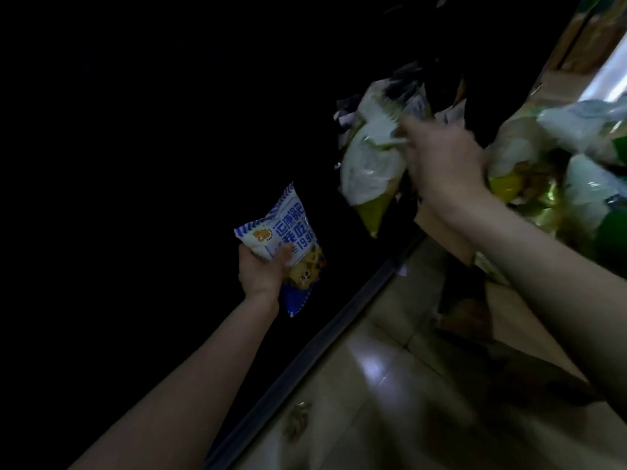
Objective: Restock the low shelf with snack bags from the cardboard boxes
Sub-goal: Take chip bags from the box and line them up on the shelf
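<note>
Floor tiles (390,385) lie nearest, pale and glossy, running up to the dark shelf edge (305,354) that crosses the view on a slant. That edge is the landmark here.

Beyond the edge, over the unlit shelf space, the left hand (259,271) grasps a blue bag (288,245) low on its body, thumb across the printed front and fingers curled behind. Farther along the edge and higher, the right hand (441,161) is clenched on the crimped top of a yellow bag (369,164), which hangs down from that hold above the shelf. The frame is blurred there, so exactly how the fingers lie is unclear. On the floor side of the edge, at far right, a heap of bags (559,157) sits in what looks like a cardboard box (441,232).

Both bags look light, puffed with air and slick; the contents are probably brittle, so squeezing the middle risks crushing. The sealed top or bottom seam seems the safest place to pinch, or a loose hold round the body.

Room beyond the edge cannot be judged, as the shelf interior is black. Other bag tops (346,110) show just behind the yellow bag, so space there may be tight.
</note>
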`<state>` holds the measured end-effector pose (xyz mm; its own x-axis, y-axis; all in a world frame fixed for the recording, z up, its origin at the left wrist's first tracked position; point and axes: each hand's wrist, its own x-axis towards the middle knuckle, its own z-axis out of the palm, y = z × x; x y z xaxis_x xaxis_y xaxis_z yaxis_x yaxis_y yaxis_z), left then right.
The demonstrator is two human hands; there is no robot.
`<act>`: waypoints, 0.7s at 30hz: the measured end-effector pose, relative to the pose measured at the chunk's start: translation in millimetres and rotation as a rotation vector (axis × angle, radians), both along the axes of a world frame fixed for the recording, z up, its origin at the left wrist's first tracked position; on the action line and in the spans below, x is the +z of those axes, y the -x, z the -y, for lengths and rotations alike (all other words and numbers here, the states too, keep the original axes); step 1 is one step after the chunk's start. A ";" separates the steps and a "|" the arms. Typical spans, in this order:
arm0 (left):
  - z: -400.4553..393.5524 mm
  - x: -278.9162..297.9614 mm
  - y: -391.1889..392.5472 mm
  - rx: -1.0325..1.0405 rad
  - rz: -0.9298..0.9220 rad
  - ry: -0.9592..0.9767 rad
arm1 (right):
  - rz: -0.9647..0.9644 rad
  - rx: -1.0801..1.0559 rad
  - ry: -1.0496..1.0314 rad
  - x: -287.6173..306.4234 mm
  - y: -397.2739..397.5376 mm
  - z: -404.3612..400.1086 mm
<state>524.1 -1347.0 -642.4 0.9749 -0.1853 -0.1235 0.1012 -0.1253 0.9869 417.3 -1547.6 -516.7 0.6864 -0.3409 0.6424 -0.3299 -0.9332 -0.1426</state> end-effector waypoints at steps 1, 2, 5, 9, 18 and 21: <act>0.8 -8.1 -5.1 0.049 0.014 -0.009 | -0.104 0.025 -0.009 -16.6 -13.1 -10.3; 2.4 -16.8 -10.6 0.084 0.016 -0.010 | -0.206 0.046 -0.032 -35.3 -25.0 -19.6; 7.9 -49.8 -33.3 0.094 0.035 0.015 | -0.444 -0.002 -0.146 -89.3 -50.1 -32.9; 13.2 -89.0 -61.9 0.020 0.048 0.020 | -0.234 0.036 -0.056 -133.0 -67.7 -28.0; 26.1 -71.4 -73.8 0.061 -0.231 -0.074 | -0.441 0.240 -0.096 -126.2 -95.2 -36.0; 34.0 -67.2 -75.6 -0.029 -0.138 -0.158 | -0.583 0.294 -0.417 -123.2 -101.8 -34.8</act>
<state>599.7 -1381.1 -709.6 0.9411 -0.1809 -0.2857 0.2286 -0.2824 0.9317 519.1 -1512.8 -639.8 0.9739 -0.2267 0.0082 -0.2066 -0.9014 -0.3806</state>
